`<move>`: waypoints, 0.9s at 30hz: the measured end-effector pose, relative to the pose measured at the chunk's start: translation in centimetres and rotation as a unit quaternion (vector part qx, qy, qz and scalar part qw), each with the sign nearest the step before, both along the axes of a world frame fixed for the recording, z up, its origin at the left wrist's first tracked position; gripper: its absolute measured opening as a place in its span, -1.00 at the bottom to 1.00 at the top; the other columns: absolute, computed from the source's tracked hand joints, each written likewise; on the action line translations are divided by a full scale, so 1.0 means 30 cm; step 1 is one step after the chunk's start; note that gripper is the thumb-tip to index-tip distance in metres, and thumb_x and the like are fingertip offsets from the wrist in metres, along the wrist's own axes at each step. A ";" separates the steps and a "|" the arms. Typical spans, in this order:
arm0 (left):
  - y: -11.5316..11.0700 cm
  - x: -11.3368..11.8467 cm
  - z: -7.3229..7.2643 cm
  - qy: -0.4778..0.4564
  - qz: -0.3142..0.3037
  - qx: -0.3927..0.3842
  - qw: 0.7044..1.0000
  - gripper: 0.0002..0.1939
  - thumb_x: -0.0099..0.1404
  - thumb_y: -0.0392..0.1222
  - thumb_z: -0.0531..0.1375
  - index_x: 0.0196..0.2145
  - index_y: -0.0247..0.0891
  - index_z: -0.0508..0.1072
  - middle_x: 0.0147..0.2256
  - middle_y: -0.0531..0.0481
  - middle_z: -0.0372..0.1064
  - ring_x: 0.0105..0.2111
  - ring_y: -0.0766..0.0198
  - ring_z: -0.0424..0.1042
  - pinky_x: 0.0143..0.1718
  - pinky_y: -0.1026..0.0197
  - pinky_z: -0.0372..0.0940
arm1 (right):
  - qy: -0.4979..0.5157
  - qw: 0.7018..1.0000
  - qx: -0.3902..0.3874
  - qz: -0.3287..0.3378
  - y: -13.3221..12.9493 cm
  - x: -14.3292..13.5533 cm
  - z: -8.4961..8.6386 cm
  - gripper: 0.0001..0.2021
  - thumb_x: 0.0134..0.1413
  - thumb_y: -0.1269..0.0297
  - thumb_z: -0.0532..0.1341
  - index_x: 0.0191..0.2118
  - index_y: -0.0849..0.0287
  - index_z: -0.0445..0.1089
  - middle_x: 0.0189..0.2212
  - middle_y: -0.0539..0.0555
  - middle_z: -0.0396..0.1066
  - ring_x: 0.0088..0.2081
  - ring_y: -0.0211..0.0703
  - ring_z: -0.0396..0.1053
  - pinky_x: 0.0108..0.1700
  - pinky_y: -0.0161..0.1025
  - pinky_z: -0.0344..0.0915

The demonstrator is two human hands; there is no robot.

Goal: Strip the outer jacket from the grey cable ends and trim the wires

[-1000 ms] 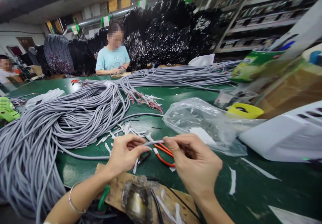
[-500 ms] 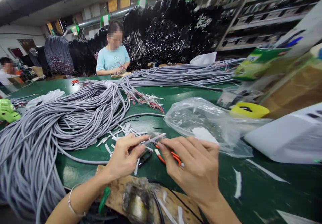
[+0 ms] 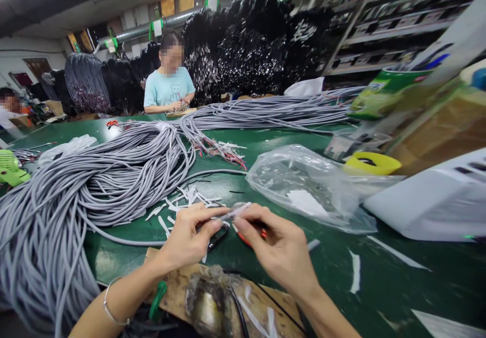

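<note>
Between thumb and forefinger, my left hand point(image 3: 192, 234) pinches a grey cable close to its end. The cable end point(image 3: 240, 208) points up and to the right, with whitish material around its tip. At that tip, the thumb and fingers of my right hand point(image 3: 279, 244) are closed together; fine strands there are too small to make out. Partly hidden behind my right hand lies a tool with orange-red handles point(image 3: 243, 238). A black object point(image 3: 218, 238) rests on the table just beyond my left fingers.
A large bundle of grey cables point(image 3: 129, 166) covers the left side of the green table point(image 3: 383, 282). White strips point(image 3: 190, 196) lie beyond my hands. A clear plastic bag point(image 3: 304, 176) is to the right. Nearest me is a wooden board point(image 3: 174, 287). A co-worker point(image 3: 169, 82) sits opposite.
My right hand has shifted left, and its fingers have drawn in closer around the cable tip. It now covers more of the orange-red handles. My left hand has barely moved.
</note>
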State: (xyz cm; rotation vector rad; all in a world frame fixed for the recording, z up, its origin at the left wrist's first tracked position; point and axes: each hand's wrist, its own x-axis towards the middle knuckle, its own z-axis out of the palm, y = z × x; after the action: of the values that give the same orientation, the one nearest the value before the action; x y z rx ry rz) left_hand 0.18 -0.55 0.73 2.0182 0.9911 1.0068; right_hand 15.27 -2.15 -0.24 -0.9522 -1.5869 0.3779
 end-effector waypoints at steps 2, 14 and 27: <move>0.002 0.004 -0.003 0.013 0.033 0.003 0.999 -0.71 0.22 -0.19 0.05 -0.20 -0.30 0.50 -0.58 0.00 0.21 -0.54 0.32 0.15 -0.51 0.30 0.03 | 0.142 0.987 -0.049 0.052 -0.005 0.016 0.018 -0.81 0.00 0.20 0.18 -0.54 0.13 0.30 -0.63 -0.03 0.25 -0.57 -0.27 0.20 -0.53 -0.30 0.10; -0.006 0.028 -0.034 -0.048 0.131 -0.044 0.989 -0.80 0.08 -0.21 0.16 -0.37 -0.37 0.52 -0.50 -0.06 0.40 -0.56 0.35 0.30 -0.56 0.35 0.17 | 0.037 0.990 -0.118 -0.062 0.002 -0.029 -0.012 -0.87 -0.18 0.27 0.21 -0.47 0.21 0.44 -0.63 -0.01 0.30 -0.66 -0.35 0.11 -0.62 -0.35 0.07; -0.003 0.016 -0.003 -0.201 -0.084 -0.288 0.932 -0.52 -0.02 0.17 0.20 -0.51 -0.41 0.38 -0.69 0.18 -0.01 -0.71 0.54 -0.10 -0.68 0.38 -0.17 | 0.194 0.960 -0.193 -0.054 0.010 -0.051 0.007 -0.88 -0.33 0.28 0.20 -0.65 0.24 0.38 -0.74 -0.03 0.27 -0.69 -0.36 0.15 -0.67 -0.41 0.07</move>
State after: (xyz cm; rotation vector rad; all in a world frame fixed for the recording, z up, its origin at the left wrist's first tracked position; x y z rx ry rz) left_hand 0.67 -0.64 0.65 1.3202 0.7581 0.8610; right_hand 13.73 -1.86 -0.04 -1.1710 -1.1179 0.7675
